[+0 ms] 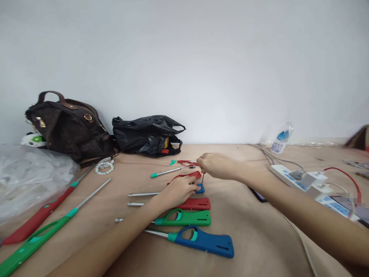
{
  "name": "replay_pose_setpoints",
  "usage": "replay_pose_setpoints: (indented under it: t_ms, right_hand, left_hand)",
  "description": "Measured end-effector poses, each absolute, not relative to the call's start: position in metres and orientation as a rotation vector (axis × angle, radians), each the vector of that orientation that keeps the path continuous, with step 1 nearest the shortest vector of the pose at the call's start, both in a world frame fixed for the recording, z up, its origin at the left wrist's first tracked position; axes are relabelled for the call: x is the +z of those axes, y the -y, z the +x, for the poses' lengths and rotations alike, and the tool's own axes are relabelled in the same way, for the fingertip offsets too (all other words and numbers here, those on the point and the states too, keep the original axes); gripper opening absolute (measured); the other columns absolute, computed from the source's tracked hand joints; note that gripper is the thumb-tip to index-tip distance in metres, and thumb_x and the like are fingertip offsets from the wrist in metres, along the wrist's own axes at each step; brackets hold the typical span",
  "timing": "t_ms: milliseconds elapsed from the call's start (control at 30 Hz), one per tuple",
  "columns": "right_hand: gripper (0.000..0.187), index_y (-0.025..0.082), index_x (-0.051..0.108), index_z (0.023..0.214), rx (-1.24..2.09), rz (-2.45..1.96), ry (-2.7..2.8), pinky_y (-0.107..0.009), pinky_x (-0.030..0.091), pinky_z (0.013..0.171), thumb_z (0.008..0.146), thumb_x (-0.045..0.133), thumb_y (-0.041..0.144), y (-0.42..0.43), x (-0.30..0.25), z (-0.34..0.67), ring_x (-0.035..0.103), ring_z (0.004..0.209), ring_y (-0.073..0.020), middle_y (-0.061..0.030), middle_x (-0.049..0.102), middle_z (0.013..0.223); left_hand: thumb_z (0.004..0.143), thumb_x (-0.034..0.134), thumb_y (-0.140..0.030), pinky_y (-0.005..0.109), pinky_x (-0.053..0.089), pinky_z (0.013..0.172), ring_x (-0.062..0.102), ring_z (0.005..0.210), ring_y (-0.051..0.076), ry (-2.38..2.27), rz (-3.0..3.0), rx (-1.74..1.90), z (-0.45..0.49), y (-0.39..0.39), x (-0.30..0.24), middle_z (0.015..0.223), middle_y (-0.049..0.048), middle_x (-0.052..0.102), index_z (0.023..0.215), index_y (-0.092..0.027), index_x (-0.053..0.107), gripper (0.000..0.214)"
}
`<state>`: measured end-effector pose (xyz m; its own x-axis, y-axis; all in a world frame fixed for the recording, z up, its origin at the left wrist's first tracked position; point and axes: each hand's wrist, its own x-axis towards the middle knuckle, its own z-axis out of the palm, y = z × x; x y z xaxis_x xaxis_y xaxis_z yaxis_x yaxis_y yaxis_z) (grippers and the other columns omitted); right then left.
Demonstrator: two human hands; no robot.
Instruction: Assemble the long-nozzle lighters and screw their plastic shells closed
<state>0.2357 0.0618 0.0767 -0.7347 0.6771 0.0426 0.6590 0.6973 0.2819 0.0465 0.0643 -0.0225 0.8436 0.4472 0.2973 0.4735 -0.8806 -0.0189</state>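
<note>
Head view: left hand (pixel 180 190) pins blue lighter (pixel 200 188) on table (pixel 248 227), right hand (pixel 215 165) at one o'clock pinches screwdriver (pixel 203 179); slipping tip could gouge fingers (pixel 193 187).

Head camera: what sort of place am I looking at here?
Probably a makeshift home or small-workshop assembly bench, not a factory line. Long-nozzle lighters lie in a row on the table, a handbag sits against the plain wall, and power strips trail loose cables.
</note>
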Motion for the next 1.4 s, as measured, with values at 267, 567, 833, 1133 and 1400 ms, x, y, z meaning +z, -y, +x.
replay_pose_setpoints:
  t_ms: [267, 567, 833, 1133, 1400]
  right_hand:
    - [0.016, 0.010, 0.061, 0.100, 0.448, 1.133, -2.829, -0.026, 0.041, 0.061, 0.085, 0.061, 0.013, -0.060, 0.081, 0.237, 0.066, 0.079, -0.0221, -0.0126, 0.071, 0.087]
    - [0.018, 0.009, 0.063, 0.094, 0.503, 1.208, -2.698, -0.028, 0.042, 0.065, 0.093, 0.052, 0.023, -0.059, 0.086, 0.235, 0.067, 0.085, -0.0246, -0.0164, 0.071, 0.090]
    - [0.036, 0.010, 0.066, 0.080, 0.495, 1.281, -2.611, -0.031, 0.042, 0.064, 0.097, 0.044, 0.033, -0.059, 0.087, 0.236, 0.067, 0.078, -0.0272, -0.0187, 0.071, 0.083]
    - [0.025, 0.009, 0.063, 0.092, 0.444, 1.262, -2.679, -0.029, 0.041, 0.067, 0.095, 0.049, 0.029, -0.060, 0.083, 0.235, 0.066, 0.080, -0.0247, -0.0167, 0.070, 0.084]
    - [0.017, 0.010, 0.059, 0.102, 0.333, 1.102, -2.817, -0.026, 0.041, 0.065, 0.086, 0.057, 0.016, -0.059, 0.086, 0.238, 0.066, 0.082, -0.0213, -0.0127, 0.071, 0.091]
  left_hand:
    - [0.088, 0.053, -0.013, 0.035, 0.048, 0.087, 0.060, 0.100, 0.023, 0.753, -2.903, -0.412, 0.046, -0.064, -0.023, 0.112, 0.0059, 0.063, 0.102, -0.022, 0.070, 0.023]
    - [0.087, 0.055, -0.012, 0.032, 0.049, 0.081, 0.060, 0.095, 0.022, 0.750, -2.914, -0.425, 0.046, -0.064, -0.024, 0.109, 0.0055, 0.063, 0.102, -0.022, 0.070, 0.023]
    - [0.088, 0.054, -0.013, 0.030, 0.048, 0.079, 0.060, 0.089, 0.020, 0.718, -2.918, -0.440, 0.047, -0.064, -0.023, 0.103, 0.0064, 0.063, 0.102, -0.020, 0.069, 0.022]
    - [0.089, 0.053, -0.013, 0.031, 0.049, 0.079, 0.060, 0.090, 0.021, 0.726, -2.901, -0.403, 0.047, -0.064, -0.021, 0.103, 0.0063, 0.063, 0.102, -0.021, 0.069, 0.022]
    - [0.088, 0.052, -0.013, 0.034, 0.048, 0.085, 0.059, 0.100, 0.023, 0.724, -2.894, -0.426, 0.046, -0.064, -0.023, 0.109, 0.0062, 0.062, 0.102, -0.022, 0.069, 0.023]
